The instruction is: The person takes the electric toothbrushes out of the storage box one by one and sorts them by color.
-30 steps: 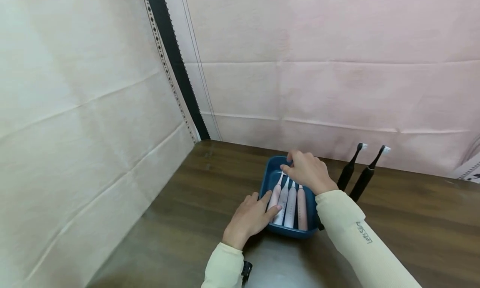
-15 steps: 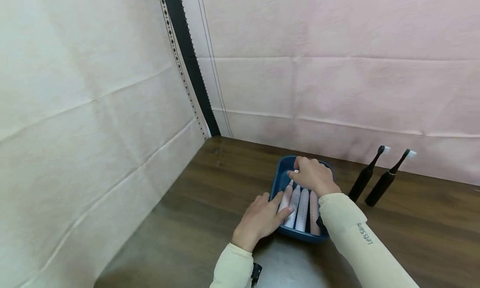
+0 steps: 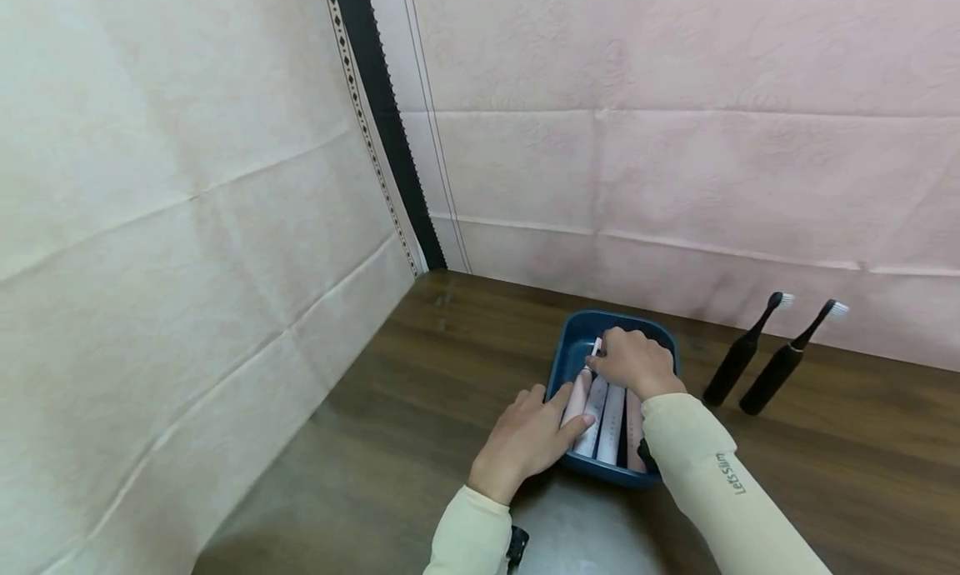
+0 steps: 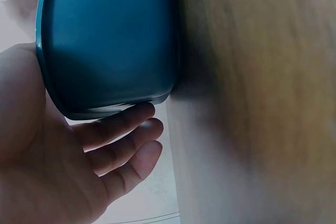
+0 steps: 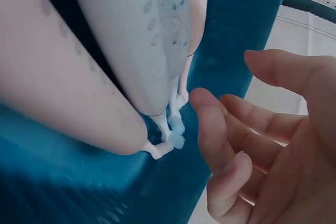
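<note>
From my left wrist I see the outside wall of the blue tray [image 4: 110, 40] and three fingers loosely bent by it. My head view shows just the back of that left hand [image 3: 525, 437], its thumb reaching over the tray's near left corner. That hand is loose and touches the tray. I can't tell if the thumb touches the four light toothbrushes [image 3: 611, 425] lying side by side in the tray.

In my head view, my right hand [image 3: 637, 362] covers most of the brush heads at the tray's far end. My right wrist view shows those heads, close together. My right fingers are softly bent, with gaps between them, gripping nothing. One tip is right by a brush head; I can't tell if they touch.

My right sleeve [image 3: 720, 467] reaches across the tray's right side. Brown table [image 3: 420, 392] spreads left of the tray, and a strip runs behind it. Two black toothbrushes [image 3: 772, 377] stand right of the tray, with a gap between. Pale cloth [image 3: 675, 183] hangs behind the tray.
</note>
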Demonstrator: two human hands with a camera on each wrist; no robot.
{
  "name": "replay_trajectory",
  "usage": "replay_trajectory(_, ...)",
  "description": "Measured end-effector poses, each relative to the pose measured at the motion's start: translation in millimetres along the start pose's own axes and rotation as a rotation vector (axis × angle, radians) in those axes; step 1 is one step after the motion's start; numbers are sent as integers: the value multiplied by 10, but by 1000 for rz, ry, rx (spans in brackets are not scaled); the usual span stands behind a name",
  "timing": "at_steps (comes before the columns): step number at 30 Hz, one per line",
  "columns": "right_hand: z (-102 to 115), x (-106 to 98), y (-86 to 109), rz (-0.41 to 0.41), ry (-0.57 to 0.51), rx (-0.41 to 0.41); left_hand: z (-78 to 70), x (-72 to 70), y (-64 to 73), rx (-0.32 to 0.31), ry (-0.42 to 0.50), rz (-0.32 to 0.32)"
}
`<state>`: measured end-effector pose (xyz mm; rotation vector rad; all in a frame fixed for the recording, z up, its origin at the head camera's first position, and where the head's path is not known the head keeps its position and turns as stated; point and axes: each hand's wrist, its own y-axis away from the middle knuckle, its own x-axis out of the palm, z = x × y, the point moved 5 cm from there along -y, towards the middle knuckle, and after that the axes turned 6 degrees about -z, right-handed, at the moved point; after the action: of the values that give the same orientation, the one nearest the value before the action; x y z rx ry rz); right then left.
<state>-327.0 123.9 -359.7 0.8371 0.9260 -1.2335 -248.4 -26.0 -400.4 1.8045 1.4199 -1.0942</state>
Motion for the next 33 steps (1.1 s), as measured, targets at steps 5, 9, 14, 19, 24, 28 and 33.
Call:
replay_trajectory(5,-29,49,8,50,-3,34,4,5,3,2,-10,-6)
replay_trajectory(9,-36,74,7,60,-1,19,2,9,1,3,-21,-14)
replay_trajectory(14,-54,127,-8,93,15,21,-5,10,1,9,-20,-14)
replay_trajectory(19,-71,162,-32,133,27,29,8,6,-5,16,-16,-16)
replay_trajectory(24,-90,198,-54,154,52,23,12,10,-13,15,-5,-15)
replay_trajectory(28,-114,225,-61,166,34,35,13,11,-15,9,-2,-15)
replay_trajectory(33,-125,245,-49,187,-1,57,13,6,-17,2,1,-17)
